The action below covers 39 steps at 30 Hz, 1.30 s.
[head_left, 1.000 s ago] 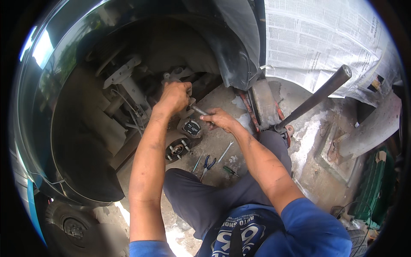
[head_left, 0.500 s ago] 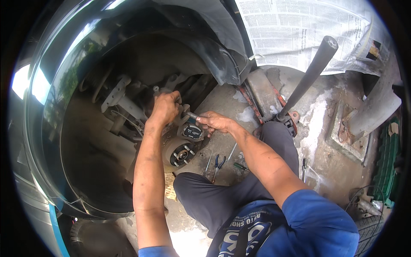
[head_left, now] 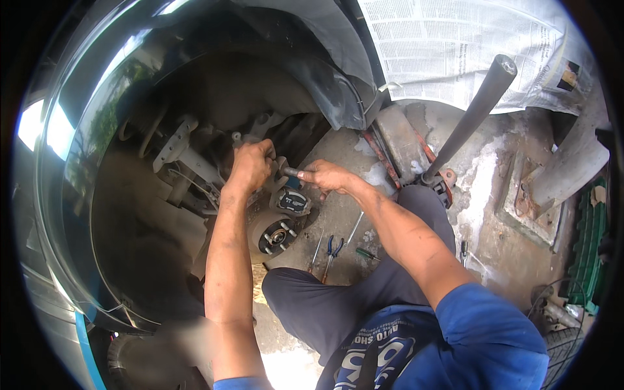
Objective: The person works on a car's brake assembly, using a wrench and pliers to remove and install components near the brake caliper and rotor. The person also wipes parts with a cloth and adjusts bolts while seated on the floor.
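Note:
My left hand (head_left: 252, 165) is closed, its fingers wrapped round the upper part of what looks like a brake caliper (head_left: 280, 165) in the wheel well; its fingertips are partly hidden. Opposite it, my right hand (head_left: 329, 177) pinches the end of a short grey cylindrical metal part (head_left: 292, 172) that sticks out toward me. Just below, a dark brake pad (head_left: 292, 201) with pale markings faces outward. Under the pad is the wheel hub (head_left: 277, 237) with bare studs, on a brown disc.
Pliers with blue handles (head_left: 333, 250), a green-handled screwdriver (head_left: 367, 254) and thin rods lie on the concrete. A jack (head_left: 437, 183) with a long dark handle (head_left: 474, 117) stands to the right. Newspaper (head_left: 455, 52) covers the car's panel. A green case (head_left: 588, 240) stands far right.
My right hand has moved slightly up, its thumb now at the end of the cylindrical part, so more of that part shows. My left hand stays nearly in place.

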Motion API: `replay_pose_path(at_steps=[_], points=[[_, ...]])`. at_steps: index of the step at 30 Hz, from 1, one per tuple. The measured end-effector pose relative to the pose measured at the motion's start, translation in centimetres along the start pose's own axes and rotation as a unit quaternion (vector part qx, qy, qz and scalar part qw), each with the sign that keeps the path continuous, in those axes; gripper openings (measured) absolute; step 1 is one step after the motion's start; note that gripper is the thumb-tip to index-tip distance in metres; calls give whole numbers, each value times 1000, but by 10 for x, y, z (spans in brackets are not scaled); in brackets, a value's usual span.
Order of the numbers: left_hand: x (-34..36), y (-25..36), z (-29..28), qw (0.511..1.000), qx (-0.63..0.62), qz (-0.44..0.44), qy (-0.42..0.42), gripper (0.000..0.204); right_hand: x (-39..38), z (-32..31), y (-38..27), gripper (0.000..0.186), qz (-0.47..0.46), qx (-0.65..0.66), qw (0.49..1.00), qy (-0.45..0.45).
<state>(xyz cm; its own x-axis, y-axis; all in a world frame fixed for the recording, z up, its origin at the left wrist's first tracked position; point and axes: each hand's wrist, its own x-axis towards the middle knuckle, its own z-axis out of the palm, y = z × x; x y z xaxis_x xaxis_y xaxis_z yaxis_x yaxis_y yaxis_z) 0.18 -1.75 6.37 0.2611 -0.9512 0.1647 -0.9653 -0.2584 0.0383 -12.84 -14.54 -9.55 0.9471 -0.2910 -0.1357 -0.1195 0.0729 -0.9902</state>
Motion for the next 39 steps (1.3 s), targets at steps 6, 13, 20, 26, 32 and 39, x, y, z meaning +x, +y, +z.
replay_pose_path(at_steps=[6,13,20,26,32,39], points=[[-4,4,4,1000,-1,-5,26,13,-4,-13,-7,48,-37,-76,996,-10],[11,-3,2,999,-10,-31,-42,16,-11,-43,35,48,-47,52,998,-9],[-4,5,1,999,3,-40,-23,20,-73,-51,21,41,-45,-166,982,84],[2,9,5,999,3,-29,26,27,-53,0,152,43,180,-254,902,299],[19,10,22,998,-6,22,51,31,-60,45,306,43,294,-358,882,92],[56,10,69,995,29,84,-36,29,-15,39,186,57,75,-194,965,162]])
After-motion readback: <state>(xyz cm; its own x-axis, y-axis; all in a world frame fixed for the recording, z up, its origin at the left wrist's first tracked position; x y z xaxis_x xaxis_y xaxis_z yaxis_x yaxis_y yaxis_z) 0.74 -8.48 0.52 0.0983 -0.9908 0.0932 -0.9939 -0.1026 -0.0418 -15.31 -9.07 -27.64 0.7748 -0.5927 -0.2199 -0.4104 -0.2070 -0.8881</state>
